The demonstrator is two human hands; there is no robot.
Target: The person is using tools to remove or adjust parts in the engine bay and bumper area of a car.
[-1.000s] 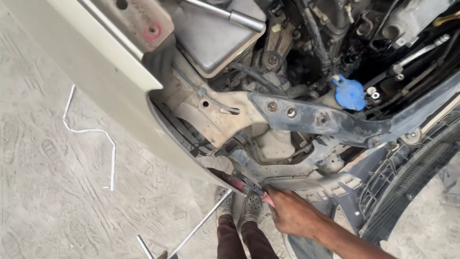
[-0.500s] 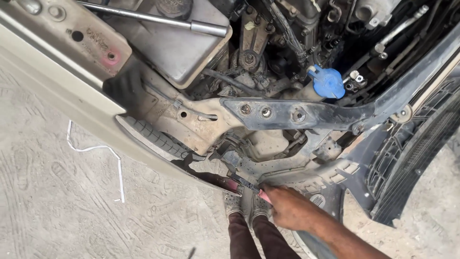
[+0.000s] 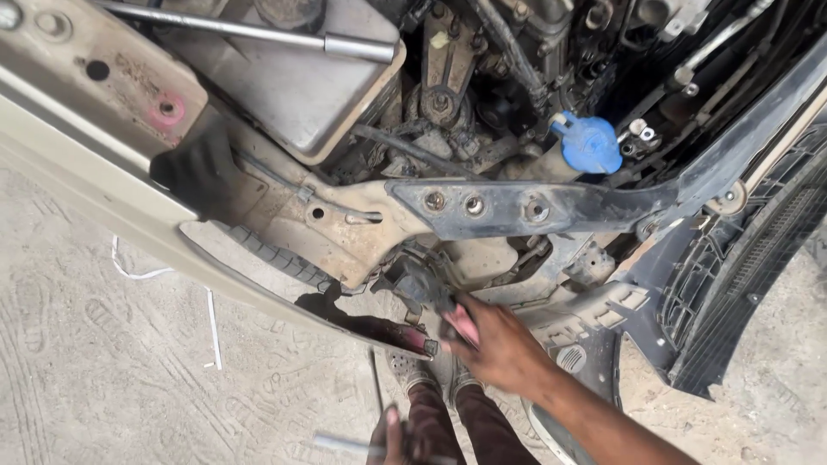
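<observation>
1. The right hand (image 3: 500,349) reaches in from about 5 o'clock, under the front corner of a stripped car. Its fingers are curled closed around a small pink-red piece (image 3: 463,325), which it presses up toward a dark fitting (image 3: 418,282) hanging below the tan inner panel (image 3: 345,232).

2. The pink-red piece sits just below frame centre, at 12 o'clock of the person's shoes (image 3: 431,372) and touching or just beside the dark fitting; which of the two I cannot tell.

3. The left hand (image 3: 389,435) shows only at the bottom edge, at 6 o'clock. It seems to grip a grey metal rod (image 3: 345,444), but most of the hand is cut off, so its grip cannot be told for sure.

4. Around the work: a dark crossmember with three bolts (image 3: 482,205) at 12 o'clock of the right hand, a blue cap (image 3: 590,145) at 1 o'clock, the black grille (image 3: 749,250) at 3 o'clock, and a white wire (image 3: 211,319) on the sandy floor at 9 o'clock.

5. Judging by the pose, the step in hand is working the small piece at the fitting. It calls for a steady grip in a tight, half-hidden gap.
</observation>
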